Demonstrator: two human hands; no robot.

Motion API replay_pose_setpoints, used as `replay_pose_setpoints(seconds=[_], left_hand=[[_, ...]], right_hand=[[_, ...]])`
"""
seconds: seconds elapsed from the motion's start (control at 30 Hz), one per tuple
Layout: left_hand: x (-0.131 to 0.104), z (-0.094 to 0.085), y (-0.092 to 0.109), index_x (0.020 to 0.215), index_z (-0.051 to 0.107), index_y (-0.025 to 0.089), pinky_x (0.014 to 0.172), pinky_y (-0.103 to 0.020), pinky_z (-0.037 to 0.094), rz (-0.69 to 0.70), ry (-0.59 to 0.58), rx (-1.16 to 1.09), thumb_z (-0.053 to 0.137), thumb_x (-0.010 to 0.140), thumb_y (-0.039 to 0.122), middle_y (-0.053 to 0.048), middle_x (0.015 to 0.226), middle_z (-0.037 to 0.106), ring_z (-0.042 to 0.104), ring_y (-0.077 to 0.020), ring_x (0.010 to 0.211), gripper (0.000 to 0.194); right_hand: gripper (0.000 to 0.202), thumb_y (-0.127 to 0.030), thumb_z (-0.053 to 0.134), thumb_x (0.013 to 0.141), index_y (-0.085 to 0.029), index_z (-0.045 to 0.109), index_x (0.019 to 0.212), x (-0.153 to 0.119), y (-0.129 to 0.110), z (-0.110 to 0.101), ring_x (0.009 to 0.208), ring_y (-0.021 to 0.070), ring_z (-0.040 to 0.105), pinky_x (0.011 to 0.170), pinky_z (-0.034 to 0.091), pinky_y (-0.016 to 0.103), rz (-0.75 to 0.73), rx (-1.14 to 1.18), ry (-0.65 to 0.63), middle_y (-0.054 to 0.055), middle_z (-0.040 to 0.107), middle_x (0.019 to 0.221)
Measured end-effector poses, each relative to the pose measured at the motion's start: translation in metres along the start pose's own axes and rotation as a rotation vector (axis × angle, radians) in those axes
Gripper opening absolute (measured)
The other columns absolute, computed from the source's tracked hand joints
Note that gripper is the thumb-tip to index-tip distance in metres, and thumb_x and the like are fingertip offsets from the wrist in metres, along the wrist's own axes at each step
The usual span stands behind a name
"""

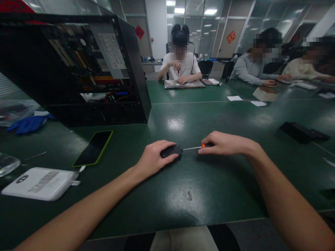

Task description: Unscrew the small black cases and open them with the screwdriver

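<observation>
Near the middle of the green table, my left hand (154, 156) is closed around a small black box-shaped part (171, 151), fingers over its top and thumb along its near side. My right hand (218, 143) grips a screwdriver (193, 148) with an orange and dark handle, mostly hidden by the fingers. The thin metal shaft points left, and its tip meets the right end of the black part, where a small dark piece sticks out. Whether the tip sits in a screw is too small to tell.
An open black computer case (146, 104) stands at the back left. A green-edged phone (93, 148), white power bank (43, 183) and blue glove (28, 124) lie left. A black device (300, 132) lies right. Across the green table (183, 195), several people sit working.
</observation>
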State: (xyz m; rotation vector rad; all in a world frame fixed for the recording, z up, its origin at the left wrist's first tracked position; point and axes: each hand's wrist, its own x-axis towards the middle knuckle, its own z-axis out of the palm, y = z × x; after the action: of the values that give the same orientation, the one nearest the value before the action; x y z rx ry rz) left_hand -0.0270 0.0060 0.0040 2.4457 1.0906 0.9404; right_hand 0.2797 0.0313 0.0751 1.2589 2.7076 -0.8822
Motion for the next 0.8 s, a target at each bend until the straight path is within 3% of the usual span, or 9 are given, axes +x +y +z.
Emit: replay_pose_setpoints(seconds=[0.13,0.27,0.57,0.8], left_hand=[[0.003,-0.004,-0.002,0.118,0.074,0.02,0.092,-0.04,0.058,-0.044,0.015,0.017,0.074,0.093,0.041,-0.007,0.113,0.078,0.074,-0.0255,0.101,0.033],[0.004,-0.005,-0.003,0.119,0.074,0.02,0.093,-0.04,0.058,-0.054,-0.007,0.024,0.074,0.093,0.04,-0.007,0.115,0.077,0.074,-0.0254,0.102,0.033],[0.004,-0.003,-0.006,0.12,0.073,0.019,0.093,-0.041,0.057,-0.048,-0.017,0.005,0.074,0.093,0.04,-0.008,0.116,0.077,0.074,-0.0254,0.103,0.034],[0.003,-0.003,-0.005,0.119,0.073,0.019,0.096,-0.041,0.057,-0.02,-0.024,0.008,0.075,0.093,0.04,-0.008,0.117,0.077,0.073,-0.0253,0.105,0.033]], right_hand=[[0.051,-0.065,0.056,0.097,-0.019,0.076,0.084,0.006,-0.005,0.003,0.06,0.0143,0.051,0.06,0.03,0.031,0.003,-0.266,0.178,0.004,0.064,0.067],[0.049,-0.063,0.058,0.097,-0.02,0.076,0.082,0.007,-0.005,0.002,0.06,0.0143,0.051,0.06,0.027,0.031,-0.038,-0.348,0.24,0.004,0.065,0.067],[0.056,-0.072,0.064,0.088,-0.018,0.074,0.078,0.014,0.012,0.007,0.059,0.0117,0.047,0.057,0.029,0.029,0.002,-0.012,0.103,-0.002,0.057,0.064],[0.056,-0.072,0.064,0.087,-0.018,0.071,0.074,0.012,0.011,0.006,0.059,0.0117,0.046,0.056,0.031,0.029,0.023,0.017,0.073,-0.003,0.053,0.063]])
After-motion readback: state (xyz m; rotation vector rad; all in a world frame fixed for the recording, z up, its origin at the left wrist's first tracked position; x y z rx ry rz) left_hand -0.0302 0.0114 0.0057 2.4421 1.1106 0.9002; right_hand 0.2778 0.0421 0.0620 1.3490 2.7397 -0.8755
